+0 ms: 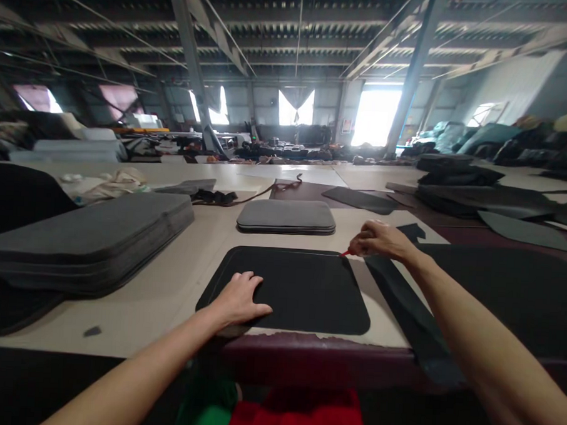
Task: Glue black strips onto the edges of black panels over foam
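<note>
A black rounded-corner panel (303, 292) lies flat on the table in front of me, with a thin pale line running just inside its far and left edges. My left hand (239, 300) rests on the panel's left part, fingers and thumb spread. At the far right corner, my right hand (375, 239) is closed around a slim red marking tool (345, 253). Its tip touches or nearly touches the panel there; the exact kind of tool is too small to tell. Just beyond the panel sits a short stack of grey rounded panels (286, 216).
A tall stack of grey panels (89, 241) stands at left. Dark strips (406, 305) and a large black sheet (505, 291) lie at right. Folded dark material (459, 170) is piled at the back right. A small grey scrap (92, 331) lies near the front edge.
</note>
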Demonstrator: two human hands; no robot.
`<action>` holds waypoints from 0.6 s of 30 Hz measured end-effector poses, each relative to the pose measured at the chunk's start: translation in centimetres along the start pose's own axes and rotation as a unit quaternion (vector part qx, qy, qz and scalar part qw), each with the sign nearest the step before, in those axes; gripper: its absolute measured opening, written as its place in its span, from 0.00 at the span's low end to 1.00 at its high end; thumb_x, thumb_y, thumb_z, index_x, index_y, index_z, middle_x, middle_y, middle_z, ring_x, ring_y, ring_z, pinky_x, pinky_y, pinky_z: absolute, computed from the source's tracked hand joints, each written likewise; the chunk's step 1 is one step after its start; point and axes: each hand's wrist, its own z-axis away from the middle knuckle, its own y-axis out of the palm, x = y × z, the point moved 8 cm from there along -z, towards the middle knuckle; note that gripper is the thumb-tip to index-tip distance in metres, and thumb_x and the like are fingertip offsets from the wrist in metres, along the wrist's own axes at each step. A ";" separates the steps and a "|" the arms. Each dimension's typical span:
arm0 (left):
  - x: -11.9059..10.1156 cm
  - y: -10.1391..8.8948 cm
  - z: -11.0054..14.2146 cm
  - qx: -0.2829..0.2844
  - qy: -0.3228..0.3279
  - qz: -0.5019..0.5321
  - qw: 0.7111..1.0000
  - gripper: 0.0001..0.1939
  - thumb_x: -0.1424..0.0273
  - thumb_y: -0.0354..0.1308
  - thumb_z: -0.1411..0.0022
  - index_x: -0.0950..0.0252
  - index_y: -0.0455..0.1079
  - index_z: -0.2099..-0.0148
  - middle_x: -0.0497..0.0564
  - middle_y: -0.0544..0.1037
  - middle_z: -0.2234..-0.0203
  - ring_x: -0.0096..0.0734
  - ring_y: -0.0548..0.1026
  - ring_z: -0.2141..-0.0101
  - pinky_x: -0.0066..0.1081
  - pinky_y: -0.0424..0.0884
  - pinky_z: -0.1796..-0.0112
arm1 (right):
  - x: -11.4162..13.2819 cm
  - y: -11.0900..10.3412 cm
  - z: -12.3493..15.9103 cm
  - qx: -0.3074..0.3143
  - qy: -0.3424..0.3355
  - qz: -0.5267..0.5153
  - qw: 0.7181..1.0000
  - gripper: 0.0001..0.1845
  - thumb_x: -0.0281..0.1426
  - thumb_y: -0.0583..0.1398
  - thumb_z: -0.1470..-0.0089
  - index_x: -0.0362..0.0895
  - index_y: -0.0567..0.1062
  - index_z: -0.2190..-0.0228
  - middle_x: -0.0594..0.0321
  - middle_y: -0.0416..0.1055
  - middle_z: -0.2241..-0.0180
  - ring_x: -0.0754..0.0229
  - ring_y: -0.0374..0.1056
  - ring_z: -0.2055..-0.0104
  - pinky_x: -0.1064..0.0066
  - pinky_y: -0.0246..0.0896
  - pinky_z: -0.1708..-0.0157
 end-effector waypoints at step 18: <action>4.1 -0.4 -5.9 0.138 -0.049 -0.034 0.989 0.60 0.41 0.67 0.64 0.68 0.61 0.34 0.65 0.61 0.41 0.54 0.68 0.43 0.37 0.68 0.43 | 1.3 -2.6 7.5 -0.013 0.016 -0.092 0.996 0.12 0.40 0.64 0.52 0.48 0.76 0.65 0.61 0.76 0.65 0.53 0.70 0.64 0.68 0.62 0.67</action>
